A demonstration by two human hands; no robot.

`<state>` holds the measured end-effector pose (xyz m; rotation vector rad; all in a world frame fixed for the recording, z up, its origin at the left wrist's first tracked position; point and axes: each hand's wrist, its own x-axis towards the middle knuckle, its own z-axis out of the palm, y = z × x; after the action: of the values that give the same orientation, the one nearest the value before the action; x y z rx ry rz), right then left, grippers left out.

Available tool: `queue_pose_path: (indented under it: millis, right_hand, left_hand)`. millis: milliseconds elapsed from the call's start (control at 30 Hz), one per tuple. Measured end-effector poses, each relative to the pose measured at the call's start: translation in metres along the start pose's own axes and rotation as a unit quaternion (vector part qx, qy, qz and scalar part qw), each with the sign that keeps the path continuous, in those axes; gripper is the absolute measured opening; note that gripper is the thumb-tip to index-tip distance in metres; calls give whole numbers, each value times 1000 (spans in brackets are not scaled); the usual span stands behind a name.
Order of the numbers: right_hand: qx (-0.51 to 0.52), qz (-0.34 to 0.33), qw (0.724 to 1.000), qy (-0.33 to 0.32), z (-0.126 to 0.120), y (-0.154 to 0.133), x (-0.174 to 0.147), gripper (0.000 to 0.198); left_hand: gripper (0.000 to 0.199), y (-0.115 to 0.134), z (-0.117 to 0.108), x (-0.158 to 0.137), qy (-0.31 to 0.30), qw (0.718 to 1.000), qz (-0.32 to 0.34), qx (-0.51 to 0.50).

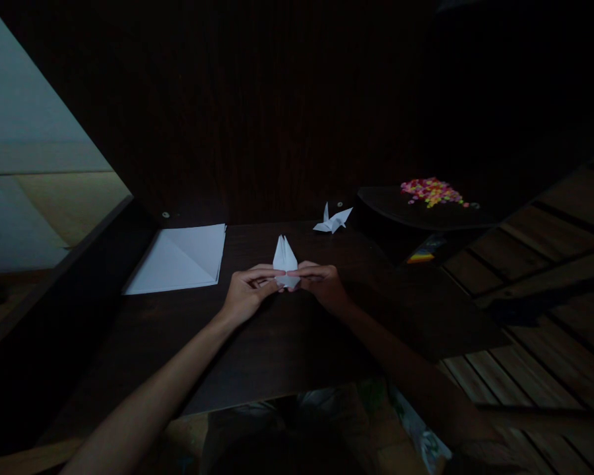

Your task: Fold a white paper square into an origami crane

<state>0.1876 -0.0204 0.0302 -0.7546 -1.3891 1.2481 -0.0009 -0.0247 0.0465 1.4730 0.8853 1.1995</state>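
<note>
Between my two hands is a small piece of folded white paper (285,256), with two narrow points side by side at its far end and a wider flap at its near end. My left hand (250,289) pinches its left edge, thumb and fingers pressed together. From the other side, my right hand (321,282) grips the right edge in the same way. Both thumbs meet near the lower flap. Fingers behind the paper are partly hidden. A finished white paper crane (332,220) stands beyond my right hand, apart from it.
A stack of white square paper (178,258) with a diagonal crease lies at the left of the dark desk (257,356). On the raised corner shelf (376,198) at right is a heap of small colourful pieces (433,191). A dark side panel (79,284) borders the left.
</note>
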Motion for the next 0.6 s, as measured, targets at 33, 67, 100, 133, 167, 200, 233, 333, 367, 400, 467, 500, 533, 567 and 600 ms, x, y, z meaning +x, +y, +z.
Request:
queue_pose_path:
  millis: [33, 67, 100, 133, 167, 200, 233, 333, 367, 400, 467, 500, 533, 567, 600]
  right_hand:
    - [-19, -12, 1000, -2, -2, 0, 0, 13]
    - [-36, -20, 999, -2, -3, 0, 0, 12]
    - [-49, -22, 999, -2, -4, 0, 0, 12]
    - [-56, -19, 998, -2, -5, 0, 0, 12]
    - [-57, -14, 998, -3, -5, 0, 1, 12]
    - [-56, -10, 998, -6, -5, 0, 1, 11]
    - [-55, -10, 998, -9, -6, -1, 1, 11]
    - [-67, -26, 997, -11, -5, -3, 2, 15]
    - [-79, -29, 996, -8, -4, -4, 2, 16]
    - [-92, -32, 995, -3, -3, -5, 2, 17]
    - [-110, -32, 993, 5, -1, -6, 1, 16]
    - [-111, -31, 993, 6, 1, -6, 0, 16]
    - [-108, -31, 994, 5, 3, -6, 0, 15]
    - [-103, -30, 994, 6, 4, -6, 0, 15]
    - [-97, -29, 995, 10, 6, -6, 0, 15]
  left_hand:
    - [25, 0, -1, 0, 0, 1000, 4, 9]
    - [25, 0, -2, 0, 0, 1000, 9, 20]
    - [24, 1, -3, 0, -1, 999, 15, 31]
    - [22, 1, -4, 0, -2, 999, 21, 41]
    - [19, 3, -5, 0, -4, 998, 28, 51]
    - [17, 4, -5, -1, -6, 997, 37, 62]
    - [16, 5, -6, -2, -7, 996, 47, 72]
    - [15, 10, -7, -3, -15, 994, 66, 91]
    - [15, 10, -7, -3, -12, 994, 68, 90]
    - [16, 10, -7, -3, -4, 994, 65, 88]
    - [18, 9, -5, -2, 19, 995, 50, 87]
    - [19, 8, -4, -2, 29, 995, 42, 89]
    - [20, 7, -3, -1, 35, 995, 37, 90]
    - [21, 6, -2, -1, 37, 995, 34, 89]
    - [21, 5, -1, -1, 35, 995, 32, 86]
